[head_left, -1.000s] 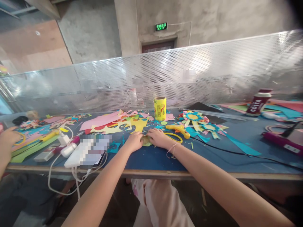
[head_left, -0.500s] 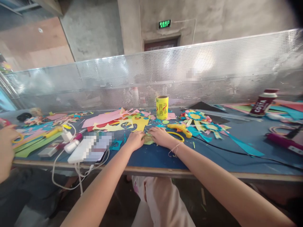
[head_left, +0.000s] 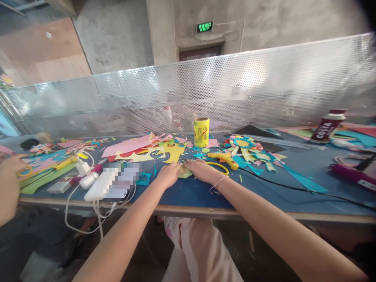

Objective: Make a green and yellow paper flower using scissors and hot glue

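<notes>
Both my hands rest on the blue table (head_left: 188, 196) around a small yellow-green paper piece (head_left: 185, 171). My left hand (head_left: 168, 175) has its fingers curled and pinches the paper's left side. Over the paper's right side lies my right hand (head_left: 201, 170), fingers bent and pressing down on it. A thin bracelet circles my right wrist. Just right of my right hand lie yellow scissors (head_left: 219, 167) and a yellow glue gun (head_left: 223, 158).
A yellow tape roll (head_left: 201, 132) stands behind cut pink and yellow paper (head_left: 147, 149). Paper flowers (head_left: 249, 150) lie to the right, with a black cable (head_left: 293, 190), a purple tool (head_left: 351, 174) and a bottle (head_left: 326, 127). A phone and white power bank (head_left: 110, 184) sit left. Another person's hand (head_left: 10, 172) is at far left.
My hands have stayed on the paper piece, shifting slightly; my left fingers moved closer to the paper's edge. The other person's hand at far left moved a little.
</notes>
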`<action>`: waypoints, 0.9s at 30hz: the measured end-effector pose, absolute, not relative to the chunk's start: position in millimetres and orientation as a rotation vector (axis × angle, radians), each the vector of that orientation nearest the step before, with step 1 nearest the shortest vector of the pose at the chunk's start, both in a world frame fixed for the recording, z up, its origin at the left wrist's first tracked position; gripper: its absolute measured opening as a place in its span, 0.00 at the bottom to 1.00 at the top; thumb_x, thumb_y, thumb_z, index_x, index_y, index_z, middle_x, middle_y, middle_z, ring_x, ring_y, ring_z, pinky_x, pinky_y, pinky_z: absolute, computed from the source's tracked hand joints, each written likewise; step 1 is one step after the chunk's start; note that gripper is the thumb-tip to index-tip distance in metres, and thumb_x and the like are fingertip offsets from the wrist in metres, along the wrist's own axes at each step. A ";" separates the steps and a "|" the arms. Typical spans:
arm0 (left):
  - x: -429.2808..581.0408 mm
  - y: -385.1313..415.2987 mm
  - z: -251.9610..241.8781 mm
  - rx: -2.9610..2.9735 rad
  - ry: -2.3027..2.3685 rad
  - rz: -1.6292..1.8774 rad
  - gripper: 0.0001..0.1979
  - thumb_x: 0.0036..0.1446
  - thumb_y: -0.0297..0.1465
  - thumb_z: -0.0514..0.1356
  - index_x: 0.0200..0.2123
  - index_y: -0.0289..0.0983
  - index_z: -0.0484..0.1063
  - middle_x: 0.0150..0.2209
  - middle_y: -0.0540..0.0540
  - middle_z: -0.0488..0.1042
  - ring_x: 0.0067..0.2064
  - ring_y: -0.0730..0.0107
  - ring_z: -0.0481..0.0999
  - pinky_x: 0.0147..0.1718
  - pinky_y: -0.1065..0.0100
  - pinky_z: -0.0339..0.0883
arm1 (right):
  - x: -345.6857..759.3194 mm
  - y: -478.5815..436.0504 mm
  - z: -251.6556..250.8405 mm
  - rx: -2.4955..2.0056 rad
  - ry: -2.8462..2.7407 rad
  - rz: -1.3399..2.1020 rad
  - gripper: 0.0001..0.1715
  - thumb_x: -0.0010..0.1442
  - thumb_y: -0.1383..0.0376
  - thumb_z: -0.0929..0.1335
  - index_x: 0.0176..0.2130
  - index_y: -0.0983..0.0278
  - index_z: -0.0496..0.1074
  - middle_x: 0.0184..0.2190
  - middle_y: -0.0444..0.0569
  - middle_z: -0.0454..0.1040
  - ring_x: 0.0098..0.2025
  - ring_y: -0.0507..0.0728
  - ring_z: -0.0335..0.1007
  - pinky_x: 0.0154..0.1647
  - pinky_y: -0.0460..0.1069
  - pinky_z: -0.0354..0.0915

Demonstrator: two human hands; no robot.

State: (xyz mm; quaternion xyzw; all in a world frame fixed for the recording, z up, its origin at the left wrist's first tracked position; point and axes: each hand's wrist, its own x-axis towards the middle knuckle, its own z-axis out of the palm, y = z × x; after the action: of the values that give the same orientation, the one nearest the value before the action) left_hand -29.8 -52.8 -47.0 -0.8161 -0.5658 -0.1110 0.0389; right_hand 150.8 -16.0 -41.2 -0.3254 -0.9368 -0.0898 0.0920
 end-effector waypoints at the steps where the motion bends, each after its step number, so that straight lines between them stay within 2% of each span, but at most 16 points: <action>1: -30.0 -52.1 -47.4 -2.515 -1.726 -0.348 0.21 0.61 0.30 0.41 0.55 0.36 0.60 0.56 0.42 0.64 0.59 0.63 0.60 0.55 0.61 0.57 | 150.8 -17.2 -40.6 -0.973 -2.772 -0.260 0.26 0.58 0.76 0.56 0.54 0.65 0.63 0.55 0.56 0.64 0.58 0.58 0.57 0.55 0.56 0.54; 7: -30.4 -50.4 -47.1 -2.509 -1.748 -0.370 0.20 0.60 0.31 0.43 0.53 0.37 0.63 0.58 0.44 0.62 0.59 0.66 0.59 0.57 0.62 0.53 | 150.5 -19.4 -39.7 -1.024 -2.734 -0.257 0.24 0.59 0.74 0.56 0.53 0.64 0.65 0.56 0.54 0.63 0.56 0.59 0.59 0.54 0.56 0.54; 18: -31.8 -53.1 -39.9 -2.519 -1.870 -0.315 0.22 0.58 0.33 0.45 0.55 0.41 0.62 0.60 0.48 0.59 0.61 0.66 0.57 0.57 0.62 0.52 | 151.0 -14.9 -42.8 -0.945 -2.742 -0.244 0.24 0.58 0.75 0.57 0.52 0.64 0.66 0.55 0.52 0.64 0.56 0.58 0.59 0.52 0.55 0.54; 27: -33.6 -50.9 -40.5 -2.518 -1.860 -0.301 0.21 0.58 0.33 0.46 0.55 0.42 0.62 0.59 0.47 0.60 0.60 0.66 0.59 0.56 0.61 0.53 | 154.0 -12.7 -42.9 -0.860 -2.788 -0.373 0.25 0.59 0.75 0.57 0.53 0.64 0.64 0.56 0.54 0.63 0.54 0.59 0.60 0.49 0.55 0.54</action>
State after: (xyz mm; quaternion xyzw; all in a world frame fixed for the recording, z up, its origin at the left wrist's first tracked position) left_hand -33.6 -50.9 -40.5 -0.8007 -0.5914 -0.0956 -0.0017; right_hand 154.0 -12.7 -42.9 -0.2910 -0.9431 -0.1261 0.1000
